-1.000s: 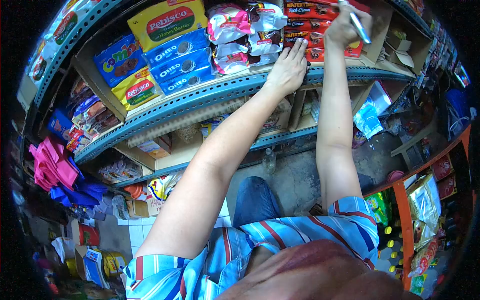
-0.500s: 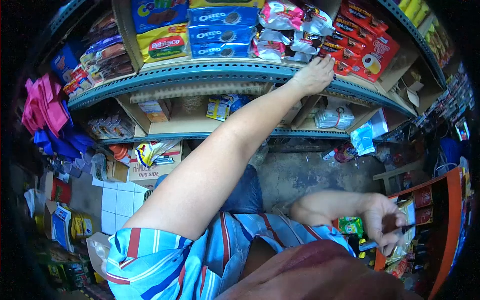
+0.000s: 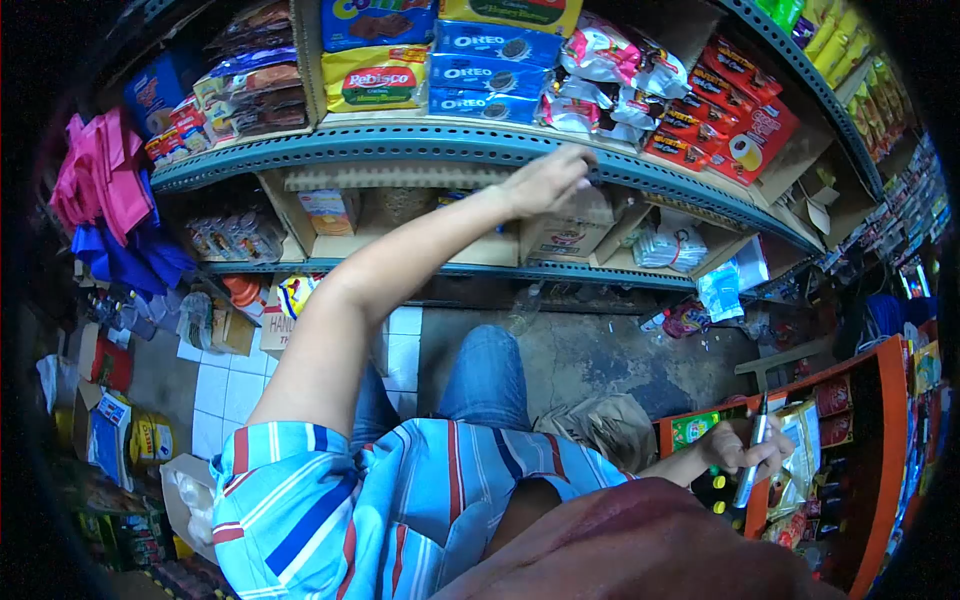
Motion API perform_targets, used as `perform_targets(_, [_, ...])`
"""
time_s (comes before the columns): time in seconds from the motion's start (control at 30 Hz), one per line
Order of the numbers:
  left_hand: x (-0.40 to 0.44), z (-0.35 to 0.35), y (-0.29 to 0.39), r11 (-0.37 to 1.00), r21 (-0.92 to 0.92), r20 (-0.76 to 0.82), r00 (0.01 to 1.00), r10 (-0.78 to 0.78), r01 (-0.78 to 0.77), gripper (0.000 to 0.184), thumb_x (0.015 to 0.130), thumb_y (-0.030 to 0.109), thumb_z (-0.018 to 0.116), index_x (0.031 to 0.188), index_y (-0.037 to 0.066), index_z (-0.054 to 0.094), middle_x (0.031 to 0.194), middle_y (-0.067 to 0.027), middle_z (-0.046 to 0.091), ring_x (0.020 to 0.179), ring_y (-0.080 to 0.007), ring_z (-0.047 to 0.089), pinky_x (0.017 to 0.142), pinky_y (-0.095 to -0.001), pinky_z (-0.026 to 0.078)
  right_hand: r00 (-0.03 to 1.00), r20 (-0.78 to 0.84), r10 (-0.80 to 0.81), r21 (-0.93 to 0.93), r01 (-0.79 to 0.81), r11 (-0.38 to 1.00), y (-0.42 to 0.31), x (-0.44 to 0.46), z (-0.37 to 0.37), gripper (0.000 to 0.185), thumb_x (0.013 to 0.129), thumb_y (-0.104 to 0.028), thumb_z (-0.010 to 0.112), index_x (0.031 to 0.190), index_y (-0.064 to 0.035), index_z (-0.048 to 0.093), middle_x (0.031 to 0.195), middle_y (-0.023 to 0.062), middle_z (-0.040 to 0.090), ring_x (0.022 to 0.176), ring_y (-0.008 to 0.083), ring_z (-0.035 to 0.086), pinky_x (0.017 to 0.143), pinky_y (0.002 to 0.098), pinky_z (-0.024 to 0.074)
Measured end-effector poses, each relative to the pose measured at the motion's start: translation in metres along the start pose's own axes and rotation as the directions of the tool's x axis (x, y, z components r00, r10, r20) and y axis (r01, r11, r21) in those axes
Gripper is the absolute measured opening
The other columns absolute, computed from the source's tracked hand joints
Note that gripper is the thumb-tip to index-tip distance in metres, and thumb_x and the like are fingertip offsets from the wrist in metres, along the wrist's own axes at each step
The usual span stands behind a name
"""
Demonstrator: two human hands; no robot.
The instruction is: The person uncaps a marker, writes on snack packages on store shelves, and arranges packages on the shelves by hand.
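The left arm (image 3: 345, 300) reaches forward and across the body, bent at the elbow (image 3: 350, 285), its forearm (image 3: 430, 238) slanting inward. The left hand (image 3: 550, 182) is raised ahead, back upward—fingers loosely bent, their tips slightly blurred. The right hand (image 3: 748, 449) is lower and out to the side, fingers curled closed; only a short stretch of right forearm (image 3: 682, 466) shows.
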State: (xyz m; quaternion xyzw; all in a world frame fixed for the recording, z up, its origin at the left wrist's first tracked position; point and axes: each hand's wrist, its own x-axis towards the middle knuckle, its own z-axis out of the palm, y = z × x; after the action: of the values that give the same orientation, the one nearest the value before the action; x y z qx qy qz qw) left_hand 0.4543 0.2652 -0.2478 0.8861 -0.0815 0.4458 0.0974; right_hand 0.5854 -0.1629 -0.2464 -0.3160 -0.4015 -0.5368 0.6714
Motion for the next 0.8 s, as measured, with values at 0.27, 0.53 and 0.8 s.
perform_targets(0.27, [0.014, -0.162, -0.008, 0.949, 0.037, -0.61, 0.759, -0.228, 0.314, 0.021, 0.101, 0.012, 0.059, 0.11, -0.006, 0.064, 0.096, -0.0151, 0.072, 0.081, -0.0249, 0.071, 0.074, -0.0354, 0.056, 0.986, 0.163, 0.028, 0.313, -0.079, 0.946, 0.007, -0.019, 0.118, 0.027, 0.095, -0.025, 0.058, 0.084, -0.0013, 0.052, 0.079, 0.0107, 0.048, 0.063, 0.0236, 0.052, 0.056, 0.0341, 0.0457])
perform_targets(0.53, [-0.017, -0.252, -0.02, 0.678, -0.597, -0.362, 0.61, -0.705, 0.428, 0.041, 0.106, 0.018, 0.056, 0.141, -0.002, 0.05, 0.109, -0.0208, 0.073, 0.088, -0.0181, 0.072, 0.082, -0.03, 0.06, 0.933, 0.307, 0.186, 0.386, -0.301, 0.872, -0.037, -0.066, 0.177, 0.028, 0.092, -0.026, 0.063, 0.086, 0.0012, 0.056, 0.081, 0.0124, 0.051, 0.064, 0.0236, 0.056, 0.058, 0.034, 0.0466])
perform_targets(0.8, [-0.015, -0.275, -0.014, 0.263, -0.778, -0.061, 0.349, -0.935, 0.57, 0.027, 0.105, 0.035, 0.053, 0.101, 0.008, 0.058, 0.072, 0.0007, 0.049, 0.062, -0.0139, 0.052, 0.063, -0.0289, 0.046, 0.845, 0.403, 0.352, 0.187, -0.452, 0.872, -0.039, -0.087, 0.15, 0.017, 0.093, -0.013, 0.057, 0.082, -0.001, 0.053, 0.081, 0.0123, 0.054, 0.077, 0.0216, 0.053, 0.072, 0.0341, 0.0434])
